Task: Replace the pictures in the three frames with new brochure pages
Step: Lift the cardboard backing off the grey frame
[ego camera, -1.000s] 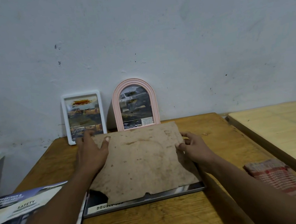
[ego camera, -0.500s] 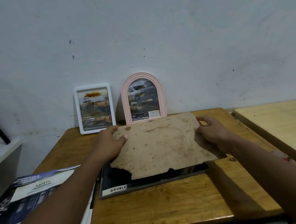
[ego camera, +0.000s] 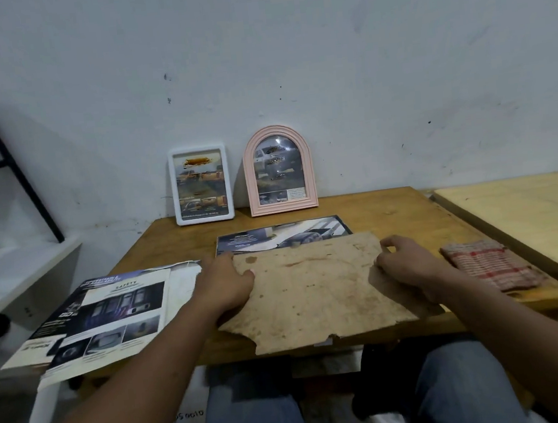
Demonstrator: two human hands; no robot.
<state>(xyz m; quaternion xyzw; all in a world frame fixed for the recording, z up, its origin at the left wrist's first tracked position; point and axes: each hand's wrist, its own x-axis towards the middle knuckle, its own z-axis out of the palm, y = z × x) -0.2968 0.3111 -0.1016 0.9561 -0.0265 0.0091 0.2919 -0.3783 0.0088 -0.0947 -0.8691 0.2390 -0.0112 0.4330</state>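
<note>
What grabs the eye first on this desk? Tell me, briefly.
A stained brown backing board fills the middle foreground, gripped at its edges by the left hand and the right hand. Behind it a dark frame lies flat; a white frame and a pink arched frame stand against the wall.

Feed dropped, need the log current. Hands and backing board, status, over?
Left hand and right hand grip the backing board by its side edges. Board mostly off the flat frame, picture exposed. Brochure and cloth lie aside.
</note>
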